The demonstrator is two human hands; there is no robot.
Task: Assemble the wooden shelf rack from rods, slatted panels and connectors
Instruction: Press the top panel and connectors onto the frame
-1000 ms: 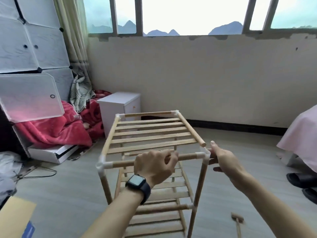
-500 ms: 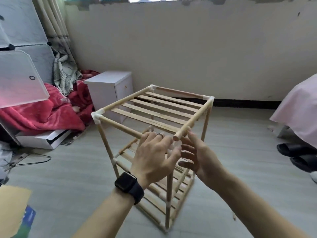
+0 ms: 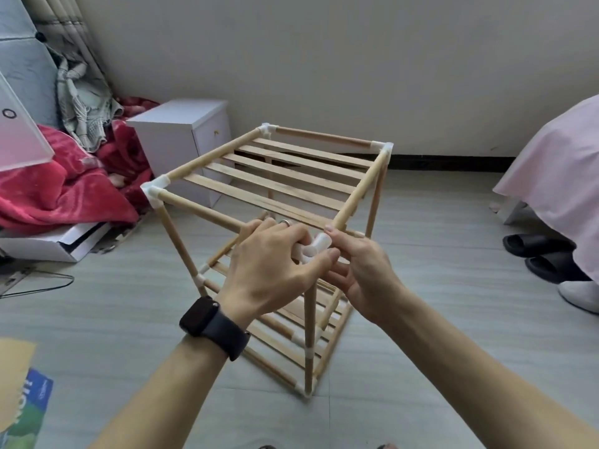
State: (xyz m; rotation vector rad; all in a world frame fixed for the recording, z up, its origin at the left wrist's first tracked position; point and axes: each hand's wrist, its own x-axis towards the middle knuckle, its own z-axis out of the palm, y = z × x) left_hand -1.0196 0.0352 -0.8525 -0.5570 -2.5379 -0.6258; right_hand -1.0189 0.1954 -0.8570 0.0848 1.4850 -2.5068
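Left hand (image 3: 269, 270) and right hand (image 3: 364, 273) both pinch the corner connector (image 3: 316, 248) (white cabinet (image 3: 176, 126) behind the rack (image 3: 285, 176)).

Soft, even daylight, faint shadows on the floor (image 3: 421, 286), wide-angle bending at edges, slight blur throughout.

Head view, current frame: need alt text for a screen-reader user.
A person's left hand and right hand grip a white connector at the near top corner of a wooden slatted rack standing on a grey floor. A white cabinet and a red blanket lie behind it, to the left.
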